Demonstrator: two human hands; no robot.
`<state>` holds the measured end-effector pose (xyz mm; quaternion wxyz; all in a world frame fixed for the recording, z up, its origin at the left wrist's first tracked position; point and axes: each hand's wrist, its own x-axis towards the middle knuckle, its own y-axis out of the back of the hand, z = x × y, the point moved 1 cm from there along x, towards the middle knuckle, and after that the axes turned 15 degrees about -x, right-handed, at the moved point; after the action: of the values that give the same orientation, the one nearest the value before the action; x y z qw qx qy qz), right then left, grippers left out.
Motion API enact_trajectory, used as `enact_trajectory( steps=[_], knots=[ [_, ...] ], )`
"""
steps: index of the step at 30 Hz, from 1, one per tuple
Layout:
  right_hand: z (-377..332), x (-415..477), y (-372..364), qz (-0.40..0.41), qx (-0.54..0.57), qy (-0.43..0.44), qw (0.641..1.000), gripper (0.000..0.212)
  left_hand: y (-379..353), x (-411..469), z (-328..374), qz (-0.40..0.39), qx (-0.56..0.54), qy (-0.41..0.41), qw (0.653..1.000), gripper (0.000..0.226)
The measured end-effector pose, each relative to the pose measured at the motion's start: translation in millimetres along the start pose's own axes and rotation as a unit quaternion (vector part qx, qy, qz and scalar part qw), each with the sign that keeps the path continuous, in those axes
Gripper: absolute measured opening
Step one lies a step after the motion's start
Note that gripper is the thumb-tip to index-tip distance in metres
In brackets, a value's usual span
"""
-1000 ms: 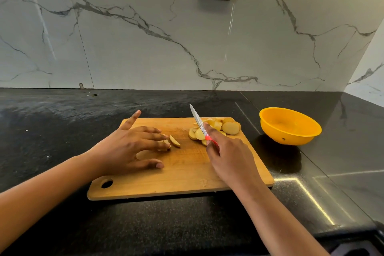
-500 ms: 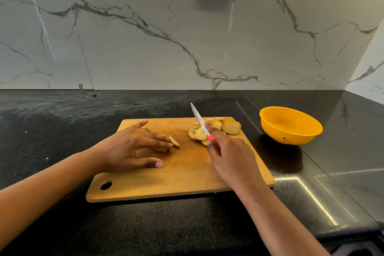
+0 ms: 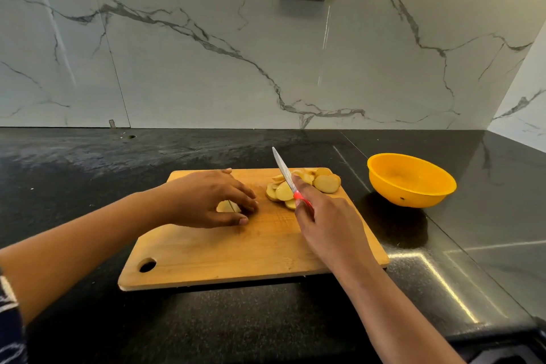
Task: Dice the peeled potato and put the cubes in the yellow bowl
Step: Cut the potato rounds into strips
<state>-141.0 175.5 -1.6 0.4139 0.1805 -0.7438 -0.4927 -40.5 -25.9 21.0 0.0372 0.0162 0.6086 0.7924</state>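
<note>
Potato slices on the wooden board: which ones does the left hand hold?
The pale potato slices under the left hand, apart from the loose pile beside the red-handled knife in the right hand.

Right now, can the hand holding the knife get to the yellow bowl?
Probably yes. The bowl sits on the counter beyond the board's right edge, and nothing lies between it and the right hand. That hand grips the knife, though.

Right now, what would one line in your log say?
left hand: holds potato slices on board | right hand: grips knife, blade tilted up | potato pile: on board | yellow bowl: no potato seen
</note>
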Motion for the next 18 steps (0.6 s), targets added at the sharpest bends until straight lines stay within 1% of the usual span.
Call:
enact_trajectory(
  steps=[5, 10, 12, 14, 15, 16, 17, 18],
  knots=[
    [0.3, 0.1, 0.1, -0.002, 0.003, 0.002, 1.000, 0.052, -3.8, -9.1, -1.9, 0.016, -0.012, -0.012, 1.000, 0.067],
    [-0.2, -0.4, 0.7, -0.006, 0.008, -0.001, 1.000, 0.051, -6.7, -18.6, -8.4, 0.045, -0.036, -0.030, 0.998, 0.061],
    [-0.4, -0.4, 0.7, -0.005, 0.005, -0.002, 1.000, 0.051, -10.3, -20.5, -10.0, 0.084, -0.055, -0.043, 0.994, 0.060],
    [-0.4, -0.7, 1.0, -0.003, 0.006, -0.002, 1.000, 0.051, -12.4, -19.9, -10.7, 0.154, -0.071, -0.051, 0.984, 0.062],
    [-0.4, -0.8, 1.2, -0.002, 0.008, -0.002, 1.000, 0.051, -11.5, -18.6, -10.7, 0.182, -0.079, -0.038, 0.979, 0.066],
    [-0.5, -0.8, 1.3, -0.001, 0.008, -0.003, 1.000, 0.050, -9.8, -16.4, -10.5, 0.192, -0.088, -0.007, 0.978, 0.074],
    [-0.5, -0.6, 1.2, -0.002, 0.006, -0.004, 1.000, 0.050, -8.1, -13.6, -9.4, 0.179, -0.088, 0.035, 0.979, 0.083],
    [-0.5, -0.4, 1.4, -0.001, 0.006, -0.005, 1.000, 0.050, -7.0, -9.9, -8.1, 0.151, -0.073, 0.076, 0.983, 0.094]
  ],
)
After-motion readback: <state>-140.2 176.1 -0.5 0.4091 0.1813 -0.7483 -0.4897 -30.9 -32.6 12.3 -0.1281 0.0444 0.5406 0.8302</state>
